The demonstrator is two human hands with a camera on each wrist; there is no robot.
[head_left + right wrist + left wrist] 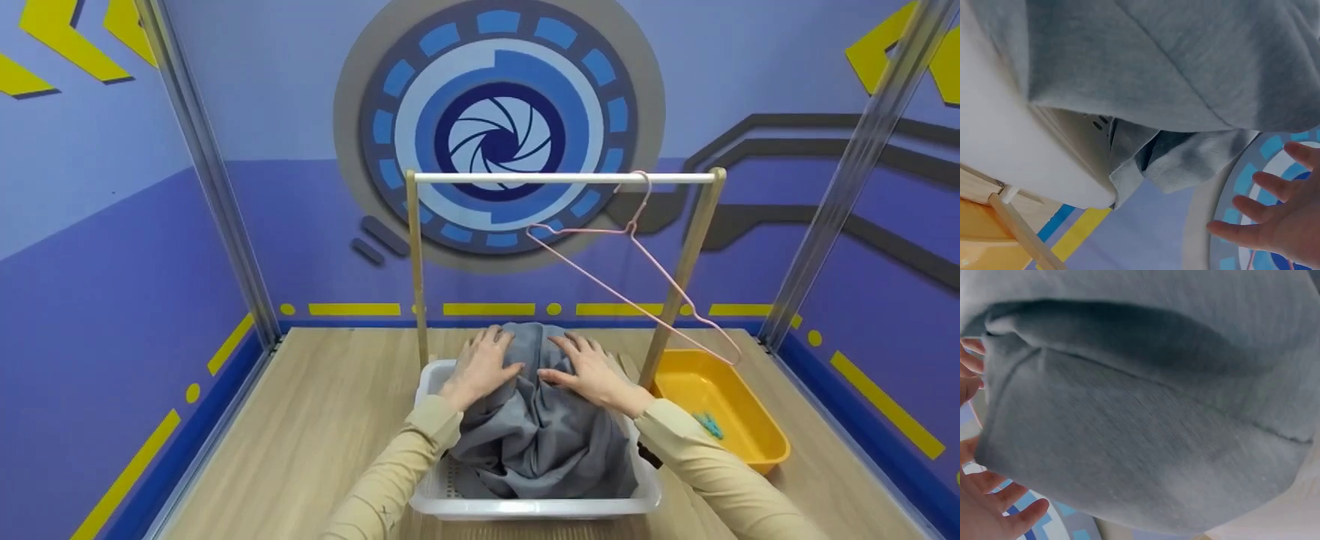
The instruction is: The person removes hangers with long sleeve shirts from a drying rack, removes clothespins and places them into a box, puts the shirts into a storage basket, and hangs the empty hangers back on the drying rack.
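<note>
A crumpled grey cloth (540, 427) with stitched seams lies heaped in a white plastic basket (536, 510). My left hand (484, 367) is over the upper left of the heap, fingers spread. On the opposite side, my right hand (596, 375) has its fingers spread over the cloth, thumb towards the middle. The left wrist view is mostly filled by the grey cloth (1145, 422), and extended fingers show at its left edge. In the right wrist view, the right hand (1283, 214) has straight, parted fingers beside the hanging folds. Neither palm shows anything gripped.
Behind the basket stands a wooden rack with a white rail (517, 178). From that rail hangs a pink hanger (600, 281). A yellow tray (750, 420) with small teal items (707, 425) sits to the right. Metal posts and painted walls border the table (322, 420).
</note>
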